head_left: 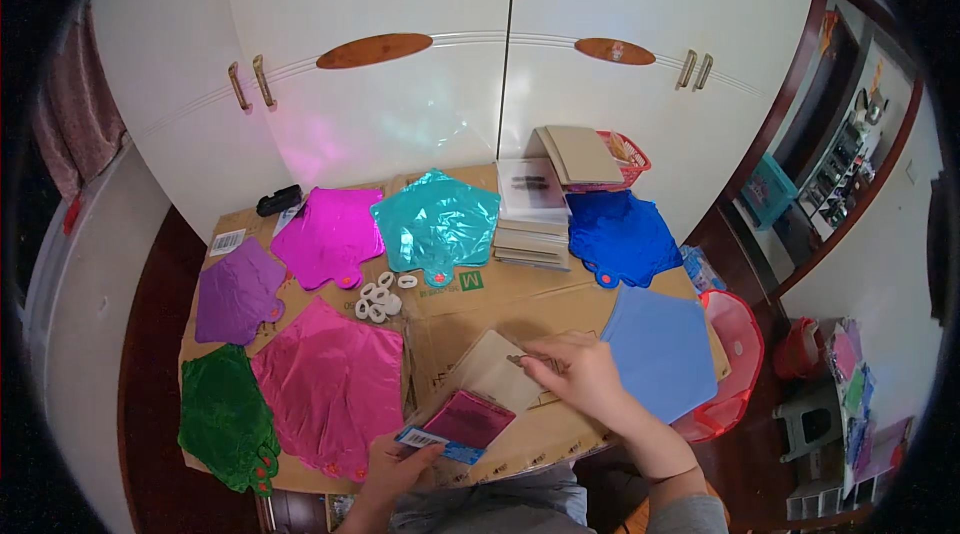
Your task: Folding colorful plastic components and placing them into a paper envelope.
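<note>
Low over the cardboard-covered table, my left hand (398, 464) grips the bottom corner of a flat clear packet holding folded dark-pink foil (467, 420), with a blue label at that end. My right hand (580, 374) is closed at the packet's pale upper end (492, 362); a small dark bit shows at its fingertips, too small to name. Flat star-shaped foil balloons lie around: a large pink one (335, 384), a magenta one (330, 234), a teal one (437, 224), a dark blue one (625, 236) and a light blue one (660, 349) beside my right forearm.
Purple (238, 292) and green foil balloons (225, 414) lie along the left edge. Several white ribbon rolls (378, 299) sit mid-table. Behind are a stack of flat packets (530, 242), a red basket (630, 159) and a white cabinet (400, 124). A red plastic tub (740, 344) stands right.
</note>
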Tool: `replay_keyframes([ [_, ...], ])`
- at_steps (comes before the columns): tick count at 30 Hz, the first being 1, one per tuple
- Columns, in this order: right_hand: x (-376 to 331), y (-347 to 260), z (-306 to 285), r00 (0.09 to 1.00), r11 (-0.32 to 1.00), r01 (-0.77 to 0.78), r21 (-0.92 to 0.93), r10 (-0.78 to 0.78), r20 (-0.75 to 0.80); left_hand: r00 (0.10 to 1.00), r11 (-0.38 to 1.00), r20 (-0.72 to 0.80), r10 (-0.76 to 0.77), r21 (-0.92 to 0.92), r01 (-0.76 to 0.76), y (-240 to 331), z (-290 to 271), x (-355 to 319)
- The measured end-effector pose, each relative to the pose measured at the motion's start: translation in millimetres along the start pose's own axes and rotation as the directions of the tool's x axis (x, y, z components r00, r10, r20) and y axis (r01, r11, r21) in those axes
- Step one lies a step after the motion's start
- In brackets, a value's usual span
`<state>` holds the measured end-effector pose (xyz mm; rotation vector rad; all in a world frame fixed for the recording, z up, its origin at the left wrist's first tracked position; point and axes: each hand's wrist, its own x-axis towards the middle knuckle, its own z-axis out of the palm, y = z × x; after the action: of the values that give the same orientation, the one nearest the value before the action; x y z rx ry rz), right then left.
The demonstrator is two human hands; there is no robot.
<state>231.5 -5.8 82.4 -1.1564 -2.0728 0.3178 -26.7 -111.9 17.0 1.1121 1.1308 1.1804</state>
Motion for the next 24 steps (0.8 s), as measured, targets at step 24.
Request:
replay_keyframes([
  [24, -4, -9, 14, 0.985, 0.978, 0.064, -0.197, -0.094, -0.146, 0.974, 0.988, -0.183, -0.136, -0.093, 0.12, 9, 19, 1],
])
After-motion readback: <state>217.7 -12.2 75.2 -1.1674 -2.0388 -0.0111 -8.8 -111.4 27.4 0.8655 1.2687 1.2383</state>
